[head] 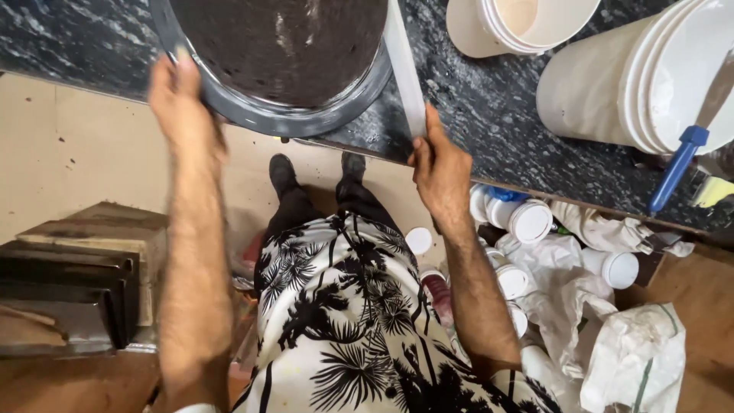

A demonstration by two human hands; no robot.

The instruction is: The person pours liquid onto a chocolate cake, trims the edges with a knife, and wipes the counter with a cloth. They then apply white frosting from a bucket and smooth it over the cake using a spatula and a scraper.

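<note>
We grip the rim of a round grey metal pan [279,115] with our left hand [180,99]; it overhangs the dark speckled stone worktop's [489,115] near edge. Our right hand [440,164] pinches a flat, pale strip [404,69], its long axis running away from us across the worktop.

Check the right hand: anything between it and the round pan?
Yes. The right hand grips a flat white strip that runs along the right side of the round pan, so the strip lies between that hand and the rim. The left hand grips the rim directly, nothing between.
</note>
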